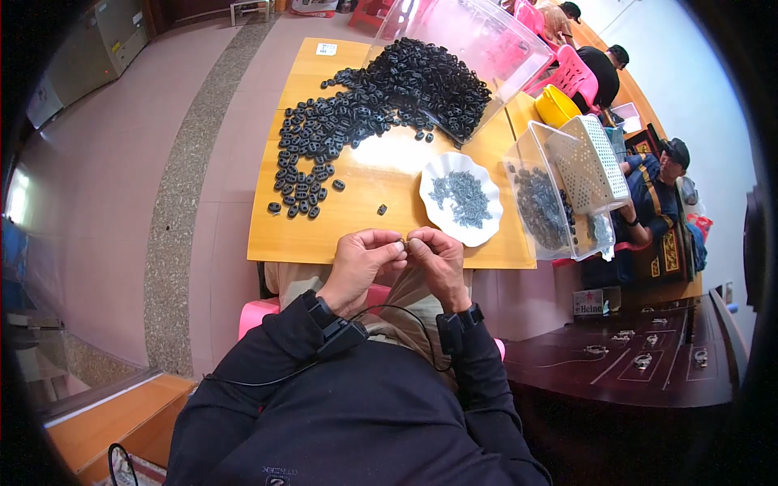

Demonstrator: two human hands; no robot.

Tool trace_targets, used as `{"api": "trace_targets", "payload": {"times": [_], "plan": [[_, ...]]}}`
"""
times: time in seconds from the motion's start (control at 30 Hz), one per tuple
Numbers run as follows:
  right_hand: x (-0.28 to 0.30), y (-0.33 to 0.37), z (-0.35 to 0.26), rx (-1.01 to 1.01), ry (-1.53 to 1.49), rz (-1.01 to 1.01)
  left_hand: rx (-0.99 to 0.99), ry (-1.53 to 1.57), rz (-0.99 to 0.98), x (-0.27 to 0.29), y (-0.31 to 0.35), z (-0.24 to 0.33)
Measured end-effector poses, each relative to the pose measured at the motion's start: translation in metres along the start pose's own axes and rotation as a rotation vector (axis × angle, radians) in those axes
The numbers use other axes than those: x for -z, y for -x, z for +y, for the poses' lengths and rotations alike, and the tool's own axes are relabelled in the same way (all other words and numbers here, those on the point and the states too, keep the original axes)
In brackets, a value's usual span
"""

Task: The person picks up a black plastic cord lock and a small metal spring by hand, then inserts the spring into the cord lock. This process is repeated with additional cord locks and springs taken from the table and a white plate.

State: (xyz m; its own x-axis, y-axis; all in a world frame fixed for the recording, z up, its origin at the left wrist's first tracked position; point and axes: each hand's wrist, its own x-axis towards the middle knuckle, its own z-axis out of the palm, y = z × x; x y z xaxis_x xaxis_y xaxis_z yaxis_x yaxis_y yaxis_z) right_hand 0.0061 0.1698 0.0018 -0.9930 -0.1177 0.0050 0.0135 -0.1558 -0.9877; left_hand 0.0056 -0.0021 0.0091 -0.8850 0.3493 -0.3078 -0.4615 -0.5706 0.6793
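Observation:
Both hands meet just above the table's near edge, fingertips pinched together. My left hand (pixel 356 263) and my right hand (pixel 440 263) are closed around something tiny between them, too small and covered to name. Just beyond the fingers, a single small black piece (pixel 382 210) lies on the wooden table (pixel 356 243). To the right of it stands a white scalloped plate (pixel 473 238) holding a heap of small grey pieces (pixel 466 201). Farther left, many black oval parts with two holes (pixel 304 154) are spread out, joining a large black pile (pixel 429 77) at the back.
A big clear bin (pixel 510 40) lies tipped behind the pile. At the right edge stand a clear box (pixel 527 150) with dark parts, a white perforated basket (pixel 598 166) and a yellow bowl (pixel 556 105). A person (pixel 648 194) sits beyond them. Pink chairs (pixel 567 77) stand farther back.

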Motion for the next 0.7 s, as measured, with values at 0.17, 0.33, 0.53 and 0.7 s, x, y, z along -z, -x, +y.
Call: {"api": "trace_targets", "payload": {"times": [0.17, 0.33, 0.53, 0.7], "plan": [[0.0015, -0.0003, 0.0002, 0.0, 0.054, -0.011, 0.0, -0.007, 0.005, -0.0005, 0.0005, 0.0003], [0.0026, -0.0004, -0.0008, 0.004, 0.114, -0.032, -0.009, -0.033, 0.002, 0.0004, 0.0002, -0.0008], [0.0012, 0.0002, -0.0007, -0.024, 0.038, 0.001, -0.013, -0.037, 0.002, 0.0001, 0.0004, -0.0008], [0.0035, 0.0, 0.0008, -0.013, 0.104, -0.029, -0.016, -0.037, -0.004, 0.0005, -0.0002, -0.0016]]}}
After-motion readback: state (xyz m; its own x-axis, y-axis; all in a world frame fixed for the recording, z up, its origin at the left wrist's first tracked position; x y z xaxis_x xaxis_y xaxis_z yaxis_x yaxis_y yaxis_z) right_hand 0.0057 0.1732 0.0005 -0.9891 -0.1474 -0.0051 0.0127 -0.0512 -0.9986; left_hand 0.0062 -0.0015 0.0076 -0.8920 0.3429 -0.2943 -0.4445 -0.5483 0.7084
